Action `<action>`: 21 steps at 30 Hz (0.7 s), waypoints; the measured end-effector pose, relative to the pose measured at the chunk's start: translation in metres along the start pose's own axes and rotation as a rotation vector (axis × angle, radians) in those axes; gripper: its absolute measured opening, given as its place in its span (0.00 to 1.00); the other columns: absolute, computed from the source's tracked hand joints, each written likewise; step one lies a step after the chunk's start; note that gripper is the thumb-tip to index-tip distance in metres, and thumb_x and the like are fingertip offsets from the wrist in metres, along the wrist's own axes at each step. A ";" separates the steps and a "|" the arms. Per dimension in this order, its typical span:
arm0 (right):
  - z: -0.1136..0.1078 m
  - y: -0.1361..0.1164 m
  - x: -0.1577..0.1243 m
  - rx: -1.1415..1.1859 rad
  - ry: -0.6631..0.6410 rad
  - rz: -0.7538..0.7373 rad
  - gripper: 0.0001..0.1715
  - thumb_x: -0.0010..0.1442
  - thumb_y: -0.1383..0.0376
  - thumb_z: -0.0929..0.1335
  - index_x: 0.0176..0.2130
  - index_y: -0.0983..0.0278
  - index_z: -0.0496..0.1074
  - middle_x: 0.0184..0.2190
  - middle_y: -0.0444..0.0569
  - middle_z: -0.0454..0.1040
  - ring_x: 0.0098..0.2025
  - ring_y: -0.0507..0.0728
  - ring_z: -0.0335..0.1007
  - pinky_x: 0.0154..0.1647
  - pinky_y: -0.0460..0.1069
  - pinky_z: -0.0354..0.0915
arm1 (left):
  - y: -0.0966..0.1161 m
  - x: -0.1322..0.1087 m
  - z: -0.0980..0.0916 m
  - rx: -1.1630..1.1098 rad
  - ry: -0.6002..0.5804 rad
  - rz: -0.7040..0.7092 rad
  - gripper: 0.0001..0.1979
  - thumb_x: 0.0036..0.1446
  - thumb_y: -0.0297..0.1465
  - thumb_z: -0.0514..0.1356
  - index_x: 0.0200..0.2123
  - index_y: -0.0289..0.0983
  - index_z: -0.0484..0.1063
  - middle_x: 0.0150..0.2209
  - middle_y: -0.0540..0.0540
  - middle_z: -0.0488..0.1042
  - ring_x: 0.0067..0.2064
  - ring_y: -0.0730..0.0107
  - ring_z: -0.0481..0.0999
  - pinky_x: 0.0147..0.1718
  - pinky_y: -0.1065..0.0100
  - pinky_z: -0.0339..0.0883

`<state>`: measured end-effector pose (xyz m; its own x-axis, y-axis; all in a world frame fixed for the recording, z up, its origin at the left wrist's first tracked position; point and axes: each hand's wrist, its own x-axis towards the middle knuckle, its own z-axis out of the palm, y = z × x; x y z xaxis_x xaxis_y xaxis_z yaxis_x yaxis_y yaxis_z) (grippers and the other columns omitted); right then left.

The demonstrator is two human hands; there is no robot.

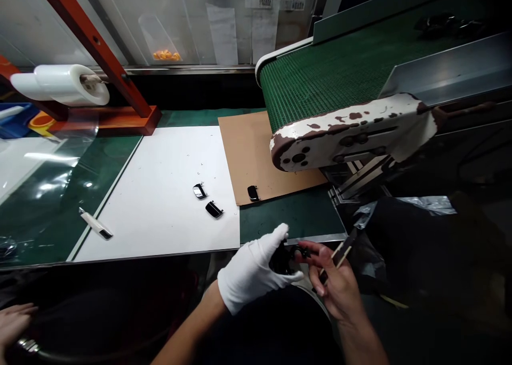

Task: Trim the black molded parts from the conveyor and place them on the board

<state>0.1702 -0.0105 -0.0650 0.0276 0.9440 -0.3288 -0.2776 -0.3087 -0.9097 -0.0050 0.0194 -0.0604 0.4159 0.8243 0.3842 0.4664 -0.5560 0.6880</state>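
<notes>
My left hand (250, 269), in a white cotton glove, grips a glossy black part (282, 261) just in front of the table edge. The part is partly hidden by the glove. My bare right hand (336, 282) holds a pair of thin wooden sticks (338, 258), and its fingertips reach toward the black part. Three similar small glossy black parts lie beyond my hands: two (199, 191) (214, 209) on a white board (160, 210) and one (253, 193) on a brown cardboard sheet (260, 157).
A green mesh conveyor belt (316, 82) with a stained white end frame overhangs the cardboard at right. A white-handled cutter (96, 225) lies at the board's left edge. A film roll (68, 85) sits on an orange stand. Another person's hand (14, 322) rests at lower left.
</notes>
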 end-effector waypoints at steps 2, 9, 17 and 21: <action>0.003 -0.002 0.000 -0.057 -0.022 0.000 0.25 0.54 0.49 0.71 0.42 0.65 0.76 0.09 0.38 0.60 0.11 0.44 0.49 0.13 0.42 0.42 | -0.003 -0.001 0.000 0.045 -0.001 0.051 0.43 0.50 0.39 0.66 0.63 0.39 0.47 0.48 0.38 0.74 0.45 0.60 0.79 0.43 0.65 0.75; 0.015 -0.001 0.005 -0.177 -0.020 0.076 0.22 0.49 0.54 0.74 0.39 0.66 0.77 0.16 0.44 0.71 0.11 0.42 0.49 0.13 0.42 0.41 | -0.008 -0.006 -0.002 0.250 -0.015 0.125 0.32 0.56 0.38 0.61 0.59 0.32 0.54 0.45 0.35 0.76 0.45 0.59 0.78 0.43 0.63 0.76; 0.012 -0.010 -0.002 -0.168 -0.082 0.159 0.19 0.47 0.56 0.75 0.35 0.68 0.78 0.16 0.49 0.74 0.11 0.43 0.49 0.13 0.42 0.39 | -0.006 -0.031 0.014 0.334 0.230 0.168 0.31 0.51 0.36 0.66 0.55 0.32 0.62 0.43 0.37 0.78 0.46 0.56 0.79 0.44 0.63 0.77; 0.007 -0.011 0.002 -0.122 -0.173 0.206 0.17 0.44 0.57 0.76 0.31 0.68 0.79 0.16 0.48 0.74 0.10 0.41 0.45 0.12 0.42 0.37 | -0.006 -0.034 0.019 0.335 0.278 0.245 0.29 0.49 0.35 0.67 0.53 0.33 0.63 0.43 0.40 0.79 0.46 0.59 0.79 0.48 0.63 0.75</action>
<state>0.1668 -0.0049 -0.0542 -0.1843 0.8625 -0.4713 -0.1425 -0.4979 -0.8555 -0.0069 -0.0073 -0.0895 0.3418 0.6368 0.6912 0.6250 -0.7033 0.3388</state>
